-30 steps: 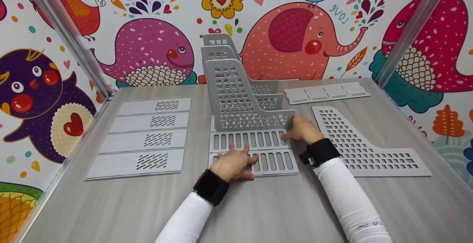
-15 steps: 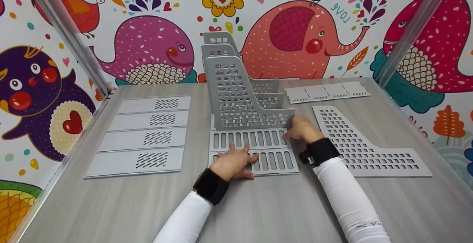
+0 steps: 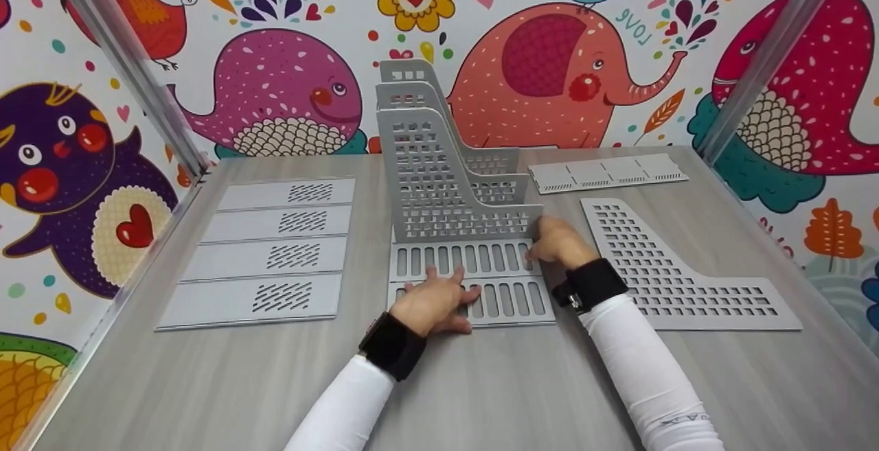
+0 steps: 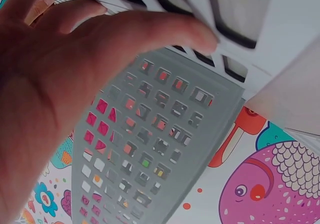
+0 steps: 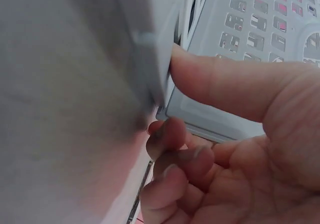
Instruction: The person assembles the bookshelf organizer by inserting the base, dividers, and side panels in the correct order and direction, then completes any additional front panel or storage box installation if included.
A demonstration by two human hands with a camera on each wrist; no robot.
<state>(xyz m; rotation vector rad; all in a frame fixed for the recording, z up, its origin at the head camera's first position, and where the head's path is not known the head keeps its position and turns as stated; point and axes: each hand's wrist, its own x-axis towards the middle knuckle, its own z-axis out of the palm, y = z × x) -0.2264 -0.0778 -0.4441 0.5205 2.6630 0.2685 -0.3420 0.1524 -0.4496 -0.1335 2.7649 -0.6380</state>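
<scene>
Divider panels (image 3: pixel 411 96), three of them, grey and perforated, stand upright in a row over the slotted base panel (image 3: pixel 498 279), which lies flat in the middle of the bench (image 3: pixel 522 389), its bare front rows toward the near edge. The stepped profile of each divider has its tall end to the left and its low end to the right. On those bare rows the person's left hand (image 3: pixel 434 300) rests with fingers and thumb spread wide, gripping nothing; its flat touch probably keeps the base from sliding or lifting. The right hand (image 3: pixel 562 241) sits at the base's right edge, beside the low front corner of the nearest divider (image 3: pixel 439 176). In the right wrist view its thumb presses on the base while the fingers curl in at that edge, so the hold looks like a nearly closed pinch on the base's rim; whether the fingertips reach underneath is hidden. Such a hold would steady the joint where divider meets base, though I cannot tell whether that divider is fully seated. A fourth divider (image 3: pixel 659 272) lies flat toward the bench's right edge, four panels with slanted slots (image 3: pixel 240 257) lie side by side toward the left edge, and a pale strip (image 3: pixel 608 174) lies near the far right corner, all apparently laid out within reach.
</scene>
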